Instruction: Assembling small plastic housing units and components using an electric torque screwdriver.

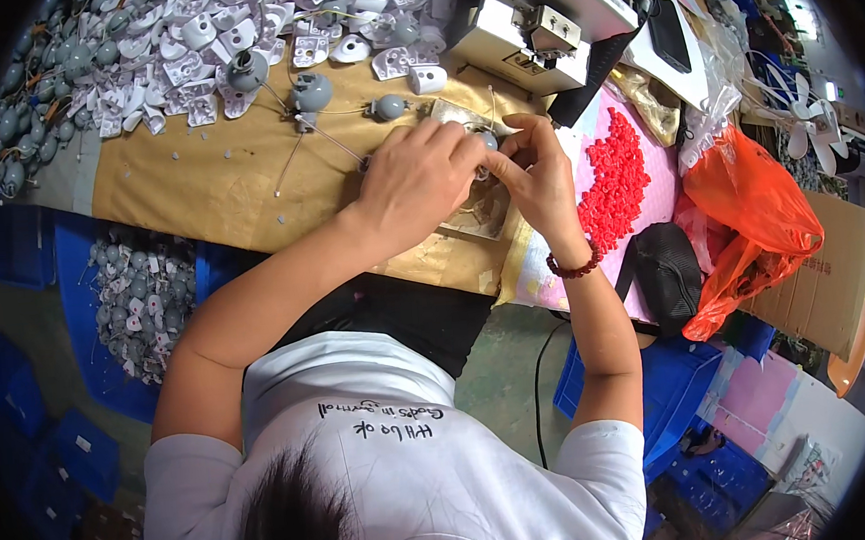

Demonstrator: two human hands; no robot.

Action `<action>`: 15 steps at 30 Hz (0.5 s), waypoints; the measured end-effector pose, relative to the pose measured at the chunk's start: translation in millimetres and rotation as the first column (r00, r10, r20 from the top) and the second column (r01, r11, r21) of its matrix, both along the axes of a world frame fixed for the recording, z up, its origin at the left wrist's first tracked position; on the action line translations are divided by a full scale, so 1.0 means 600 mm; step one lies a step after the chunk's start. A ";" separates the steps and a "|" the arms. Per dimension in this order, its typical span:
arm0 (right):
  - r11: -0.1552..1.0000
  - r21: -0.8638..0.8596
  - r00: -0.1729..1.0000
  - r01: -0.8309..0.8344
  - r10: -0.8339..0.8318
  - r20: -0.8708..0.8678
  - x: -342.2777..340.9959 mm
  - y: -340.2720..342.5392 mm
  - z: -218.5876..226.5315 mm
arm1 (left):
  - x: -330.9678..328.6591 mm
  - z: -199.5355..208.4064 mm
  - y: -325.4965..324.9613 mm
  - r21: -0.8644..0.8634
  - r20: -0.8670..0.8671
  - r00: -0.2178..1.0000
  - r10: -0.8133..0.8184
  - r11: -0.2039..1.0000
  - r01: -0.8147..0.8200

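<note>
Left hand (417,186) and right hand (538,177) are meeting above a plate (481,218).
Both are curling around a small gray part (488,140); whether they are pinching it, I cannot tell.

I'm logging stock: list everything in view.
Moulded plastic shells: many, white, far left
Round wired parts: many, grey, left side
Boxy machine: one, white, far side
Square fixture: one, pale, under hands
Small plastic pieces: many, red, right of hands
Plastic bag: one, orange-red, right
Soft pouch: one, black, by bag
Bladed fan: one, white, far right
Cardboard sheet: one, brown, right
Plastic bins: several, blue, below bench
Left hand: one, at fixture
Right hand: one, at fixture
</note>
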State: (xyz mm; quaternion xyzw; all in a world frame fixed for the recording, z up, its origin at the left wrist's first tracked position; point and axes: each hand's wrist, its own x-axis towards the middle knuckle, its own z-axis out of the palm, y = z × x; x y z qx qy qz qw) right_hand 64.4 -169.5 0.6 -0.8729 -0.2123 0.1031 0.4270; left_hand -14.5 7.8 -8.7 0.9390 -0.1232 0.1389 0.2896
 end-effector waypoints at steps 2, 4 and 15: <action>1.000 0.021 1.000 0.001 0.000 -0.019 -0.002 -0.001 -0.003 | 0.016 0.005 -0.012 -0.086 0.061 0.994 0.087 0.993 -0.082; 0.999 0.036 0.999 -0.009 0.011 -0.053 -0.002 -0.002 -0.003 | 0.021 0.005 -0.013 -0.029 0.045 0.998 0.051 0.998 -0.050; 0.814 0.498 0.954 0.300 -0.268 -0.138 0.231 -0.060 -0.025 | 0.028 0.014 -0.016 0.033 0.003 1.000 0.005 0.999 -0.005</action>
